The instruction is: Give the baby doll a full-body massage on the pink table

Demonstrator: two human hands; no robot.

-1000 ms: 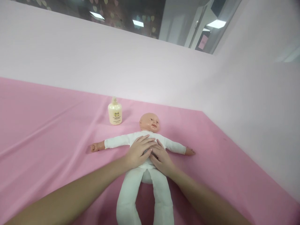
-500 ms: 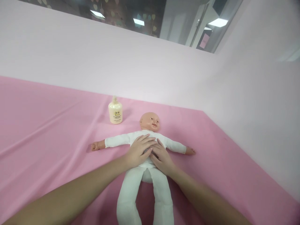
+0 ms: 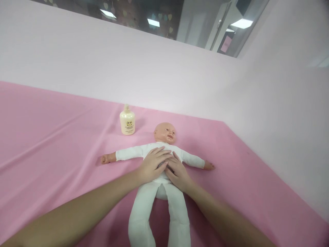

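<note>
A baby doll [image 3: 161,178] with a white cloth body lies on its back, arms stretched out to both sides and legs toward me. Its bald head is turned to the right. My left hand [image 3: 153,164] lies flat on the doll's chest and belly with the fingers extended. Beside it my right hand [image 3: 178,172] also rests flat on the torso, and the fingertips of the two hands overlap in the middle. Neither hand grips anything. Part of the torso is hidden under the palms.
A cream pump bottle [image 3: 127,122] with printed text stands upright behind the doll's outstretched arm on the left. Pink cloth [image 3: 51,137] with some creases covers the surface. Behind it rises a white wall [image 3: 102,65] with a window [image 3: 144,17] at the top.
The hands stay in nearly the same place on the doll's torso. Only a very slight shift of the whole view shows.
</note>
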